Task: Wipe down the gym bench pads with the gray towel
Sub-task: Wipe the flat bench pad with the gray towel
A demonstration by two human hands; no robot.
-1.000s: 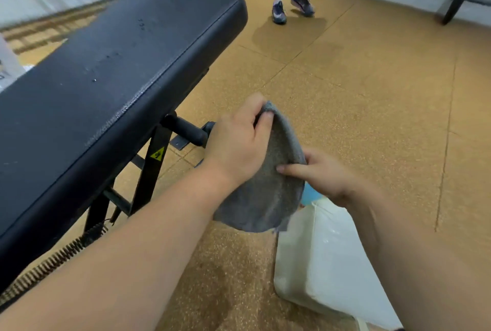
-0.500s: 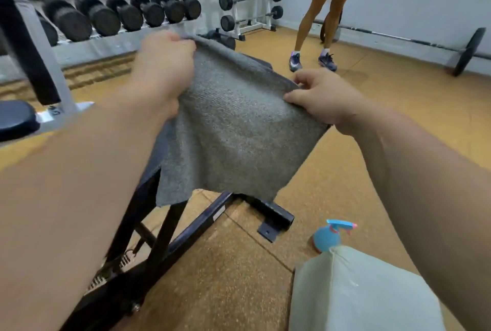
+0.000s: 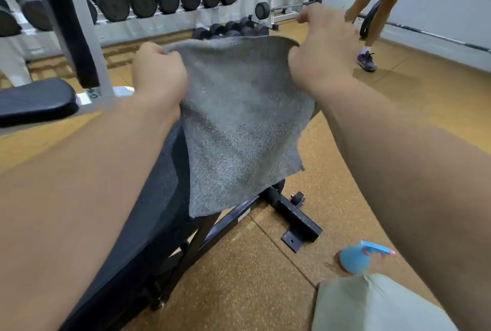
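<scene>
Gray towel (image 3: 239,128) hangs spread in the air above the black bench pad (image 3: 148,213), left hand (image 3: 159,75) and right hand (image 3: 322,51) each with fingers closed on an upper corner, blue spray bottle (image 3: 354,259) on the floor.

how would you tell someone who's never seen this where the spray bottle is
Start at the black bench and follow its frame to the foot on the cork floor. Just right of that foot, behind a pale bag, stands the spray bottle. It is the only bright blue thing there, with a pink-tipped trigger.
</scene>
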